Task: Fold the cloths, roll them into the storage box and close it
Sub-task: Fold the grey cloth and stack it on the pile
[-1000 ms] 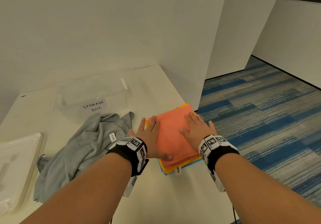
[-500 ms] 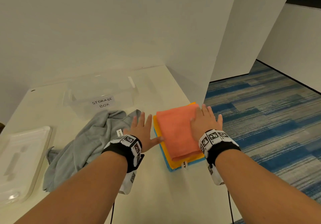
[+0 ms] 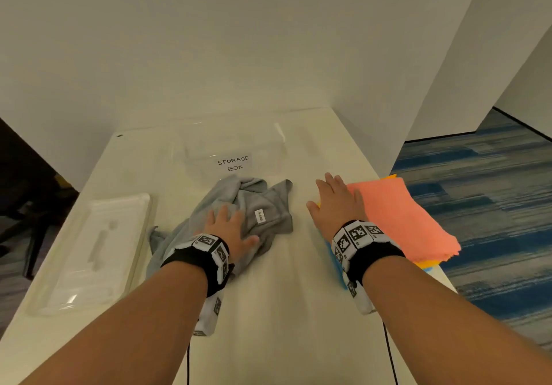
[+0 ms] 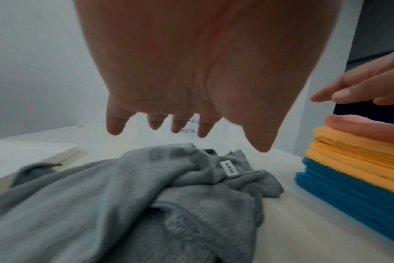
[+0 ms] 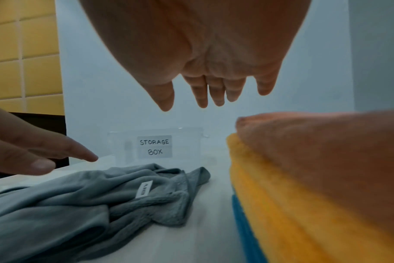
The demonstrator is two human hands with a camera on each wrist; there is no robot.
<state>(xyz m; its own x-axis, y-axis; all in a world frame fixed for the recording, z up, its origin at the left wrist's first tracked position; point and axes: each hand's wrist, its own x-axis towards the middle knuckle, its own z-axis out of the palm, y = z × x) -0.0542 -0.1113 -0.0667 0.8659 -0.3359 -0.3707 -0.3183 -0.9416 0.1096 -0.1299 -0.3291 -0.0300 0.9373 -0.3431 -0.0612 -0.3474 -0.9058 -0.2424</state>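
Note:
A crumpled grey cloth (image 3: 260,205) (image 4: 124,195) (image 5: 79,192) lies in front of the clear storage box (image 3: 233,151) (image 5: 155,144). My left hand (image 3: 230,223) (image 4: 191,128) hovers just over the grey cloth, fingers spread and holding nothing. At the table's right edge sits a folded stack: a coral cloth (image 3: 403,220) (image 5: 315,142) on top, an orange cloth (image 4: 353,156) (image 5: 281,204) under it, a blue cloth (image 4: 349,192) at the bottom. My right hand (image 3: 334,196) (image 5: 209,99) floats with straight fingers above the stack's left edge, empty.
The box's clear lid (image 3: 95,247) lies flat at the table's left side. A white wall stands behind the white table (image 3: 283,310). Past the table's right edge the blue striped carpet (image 3: 493,205) drops away. A dark chair (image 3: 27,205) stands on the left.
Both hands came off the folded stack and moved left. The left hand went over to the grey cloth; the right hand slid to the stack's left edge.

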